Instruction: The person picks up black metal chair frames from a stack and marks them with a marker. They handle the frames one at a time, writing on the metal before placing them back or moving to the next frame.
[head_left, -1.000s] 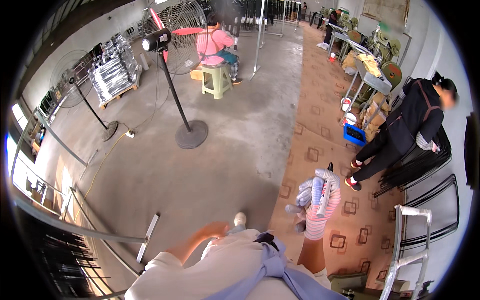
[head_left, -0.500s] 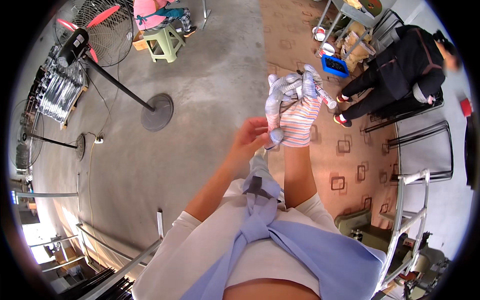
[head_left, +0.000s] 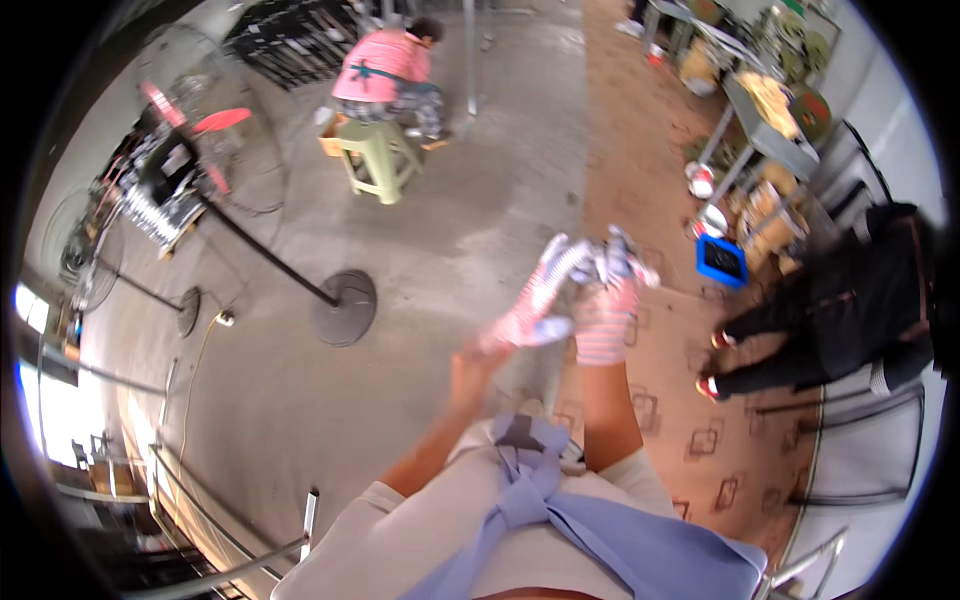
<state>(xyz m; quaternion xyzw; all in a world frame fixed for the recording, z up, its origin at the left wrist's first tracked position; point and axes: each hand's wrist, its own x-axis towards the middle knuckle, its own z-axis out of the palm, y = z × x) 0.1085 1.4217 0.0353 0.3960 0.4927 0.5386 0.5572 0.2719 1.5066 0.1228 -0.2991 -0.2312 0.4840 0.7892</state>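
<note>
A striped knit glove with grey-coated fingers covers my left hand [head_left: 530, 305]. Its fingers stretch toward the right hand, and the thumb stands apart from them. My right hand [head_left: 607, 300], in a matching glove, is closed around a slim white tube [head_left: 648, 274], of which only one end shows past the fingers. The fingertips of both hands come close together, and blur hides whether they touch. A blue-grey apron [head_left: 540, 490] is tied over my white top below the hands.
Standing fan with a round base [head_left: 346, 307] at left. A person in pink [head_left: 383, 75] sits on a green stool [head_left: 378, 160]. At right, a person in black [head_left: 850, 310] bends near a blue tray [head_left: 721, 260] and a metal table [head_left: 770, 120].
My left hand was bare and at the loose glove; now it is inside that glove. The view has tilted up, so more of the seated person and far tables shows.
</note>
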